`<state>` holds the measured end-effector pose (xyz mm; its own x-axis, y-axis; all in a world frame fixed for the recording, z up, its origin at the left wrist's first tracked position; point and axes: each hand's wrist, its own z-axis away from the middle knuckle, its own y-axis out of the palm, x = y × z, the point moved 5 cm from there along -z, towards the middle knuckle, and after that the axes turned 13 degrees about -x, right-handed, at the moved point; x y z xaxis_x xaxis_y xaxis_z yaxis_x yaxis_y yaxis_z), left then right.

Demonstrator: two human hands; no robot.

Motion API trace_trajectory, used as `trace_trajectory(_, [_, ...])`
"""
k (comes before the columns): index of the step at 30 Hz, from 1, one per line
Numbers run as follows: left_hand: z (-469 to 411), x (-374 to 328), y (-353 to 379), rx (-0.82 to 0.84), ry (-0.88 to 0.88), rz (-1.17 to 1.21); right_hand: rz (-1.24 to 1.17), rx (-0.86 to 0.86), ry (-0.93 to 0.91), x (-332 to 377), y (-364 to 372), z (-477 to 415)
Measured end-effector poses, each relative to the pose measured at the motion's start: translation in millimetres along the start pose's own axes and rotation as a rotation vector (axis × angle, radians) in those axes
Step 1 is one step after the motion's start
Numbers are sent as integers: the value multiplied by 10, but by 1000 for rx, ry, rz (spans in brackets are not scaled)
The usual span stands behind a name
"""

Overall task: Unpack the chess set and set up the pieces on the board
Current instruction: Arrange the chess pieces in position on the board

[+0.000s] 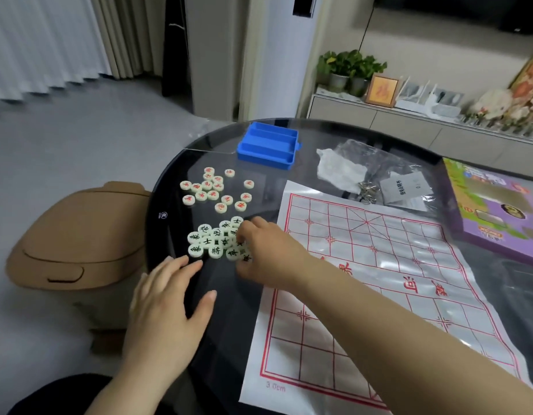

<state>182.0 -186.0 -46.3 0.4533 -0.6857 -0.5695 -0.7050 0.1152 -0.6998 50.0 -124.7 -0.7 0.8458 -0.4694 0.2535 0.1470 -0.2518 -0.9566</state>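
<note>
A white plastic board sheet with red grid lines lies flat on the dark round glass table, with no pieces on it. Left of it are two heaps of pale round pieces: several with red characters farther away and several with black characters nearer. My right hand reaches across onto the right side of the black heap, fingers curled over some pieces. Whether it grips one is hidden. My left hand rests flat on the table edge just below that heap, fingers spread, holding nothing.
An empty blue plastic tray with three slots stands behind the red pieces. Clear plastic bags with small metal parts and a paper slip lie behind the board. A purple game box is at the right. A tan lidded bin stands left of the table.
</note>
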Motion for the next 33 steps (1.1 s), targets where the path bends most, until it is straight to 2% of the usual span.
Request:
trace_trajectory(15, [17,-35,-9,23,-21,60,38,-28,54,-27,-35,-9])
trace_trajectory(24, [12,-55,-43,22,-38,93,-121,-35,42,-125,-394,179])
trace_trajectory(33, [16,-84,-61,5,-64,82,-99,109,65,-404,-365,770])
